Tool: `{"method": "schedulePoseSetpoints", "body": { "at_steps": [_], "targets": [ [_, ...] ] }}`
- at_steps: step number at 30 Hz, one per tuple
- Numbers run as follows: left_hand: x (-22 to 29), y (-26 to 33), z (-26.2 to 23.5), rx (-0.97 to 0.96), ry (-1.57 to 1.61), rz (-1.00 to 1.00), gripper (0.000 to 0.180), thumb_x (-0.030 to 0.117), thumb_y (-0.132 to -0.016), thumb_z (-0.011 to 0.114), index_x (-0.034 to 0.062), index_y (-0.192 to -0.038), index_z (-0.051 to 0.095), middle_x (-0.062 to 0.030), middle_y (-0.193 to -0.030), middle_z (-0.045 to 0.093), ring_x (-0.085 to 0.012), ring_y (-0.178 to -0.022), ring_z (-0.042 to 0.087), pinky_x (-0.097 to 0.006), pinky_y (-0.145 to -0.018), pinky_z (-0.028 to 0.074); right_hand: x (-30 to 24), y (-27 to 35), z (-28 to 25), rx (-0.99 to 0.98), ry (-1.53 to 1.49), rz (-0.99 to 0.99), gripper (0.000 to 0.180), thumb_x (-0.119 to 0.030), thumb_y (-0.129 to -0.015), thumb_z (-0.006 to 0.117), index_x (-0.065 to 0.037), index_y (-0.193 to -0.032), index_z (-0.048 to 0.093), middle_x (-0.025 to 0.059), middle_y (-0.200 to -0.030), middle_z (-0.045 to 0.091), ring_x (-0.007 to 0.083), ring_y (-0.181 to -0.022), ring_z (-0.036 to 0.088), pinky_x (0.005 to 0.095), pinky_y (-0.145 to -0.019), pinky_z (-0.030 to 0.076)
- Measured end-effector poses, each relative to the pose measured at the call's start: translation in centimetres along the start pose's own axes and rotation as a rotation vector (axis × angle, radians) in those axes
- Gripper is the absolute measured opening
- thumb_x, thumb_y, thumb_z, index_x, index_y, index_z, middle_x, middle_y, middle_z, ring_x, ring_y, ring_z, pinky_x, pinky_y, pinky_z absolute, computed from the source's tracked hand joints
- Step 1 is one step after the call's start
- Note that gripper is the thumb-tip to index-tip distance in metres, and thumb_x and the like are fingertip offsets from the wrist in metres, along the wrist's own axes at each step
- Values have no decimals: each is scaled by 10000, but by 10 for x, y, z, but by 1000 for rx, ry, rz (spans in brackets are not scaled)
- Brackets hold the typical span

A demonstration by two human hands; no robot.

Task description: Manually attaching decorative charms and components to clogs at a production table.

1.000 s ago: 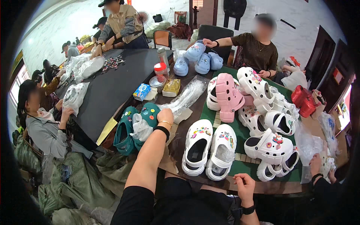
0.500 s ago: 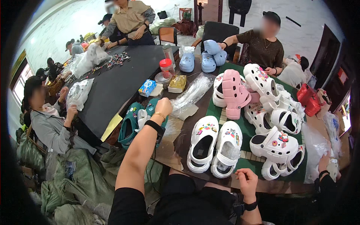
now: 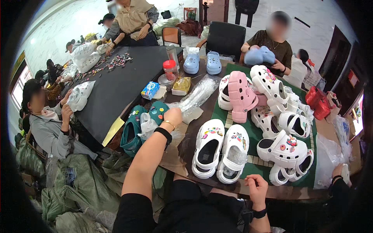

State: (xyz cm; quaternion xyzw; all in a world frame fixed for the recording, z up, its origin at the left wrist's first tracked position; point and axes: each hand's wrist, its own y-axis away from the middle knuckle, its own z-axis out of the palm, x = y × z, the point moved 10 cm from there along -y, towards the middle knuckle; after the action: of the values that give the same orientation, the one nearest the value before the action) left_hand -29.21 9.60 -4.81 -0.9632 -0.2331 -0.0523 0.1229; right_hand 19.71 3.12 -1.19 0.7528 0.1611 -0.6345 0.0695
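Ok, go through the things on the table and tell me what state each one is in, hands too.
Left hand: stretched out, resting on clear plastic bags.
Right hand: at the table's near edge, holding nothing.
White clog pair: upright, side by side, charms on top.
Pink clog: lying over other white clogs.
Teal clogs: partly inside a clear bag.
Red-lidded jar: upright, lid on.
Light blue clog pair: upright, side by side.

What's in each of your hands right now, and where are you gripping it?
The left hand grips clear plastic bags at their near end, beside the teal clogs. The right hand holds nothing; it rests at the table edge.
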Motion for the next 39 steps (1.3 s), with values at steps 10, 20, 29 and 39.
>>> {"method": "schedulePoseSetpoints", "body": {
  "at_steps": [10, 20, 29, 39],
  "targets": [
    [-30, -10, -34, 10, 233, -177, 190, 170, -686, 697, 8, -784, 712, -241, -813, 656, -390, -791, 653, -436, -732, 530, 3, -5, 2, 14, -20, 3, 97, -7, -864, 567, 44, -896, 643, 77, -787, 666, 99, -666, 601, 228, -617, 484],
    [-25, -9, -80, 67, 334, -154, 196, 182, -725, 662, -1, -782, 702, -210, -795, 669, -346, -761, 662, -398, -714, 524, 3, -7, 0, 14, -1, -7, 101, -2, -860, 562, 46, -898, 643, 83, -797, 669, 104, -675, 607, 228, -624, 489],
    [-14, -7, -127, 314, 1315, -136, 157, 152, -928, 534, 10, -911, 599, -50, -879, 652, -113, -818, 588, -258, -746, 458, 2, -8, -2, 13, -4, -47, 101, -5, -864, 558, 48, -897, 637, 82, -803, 666, 105, -665, 597, 233, -616, 481],
    [32, 39, -225, 658, 1298, 158, 96, 111, -968, 510, 33, -937, 557, -29, -833, 614, -90, -766, 561, -227, -729, 457, -15, -17, 0, 18, 46, -100, 102, -25, -904, 532, 20, -922, 622, 75, -811, 653, 93, -663, 580, 224, -614, 476]
  ]
}}
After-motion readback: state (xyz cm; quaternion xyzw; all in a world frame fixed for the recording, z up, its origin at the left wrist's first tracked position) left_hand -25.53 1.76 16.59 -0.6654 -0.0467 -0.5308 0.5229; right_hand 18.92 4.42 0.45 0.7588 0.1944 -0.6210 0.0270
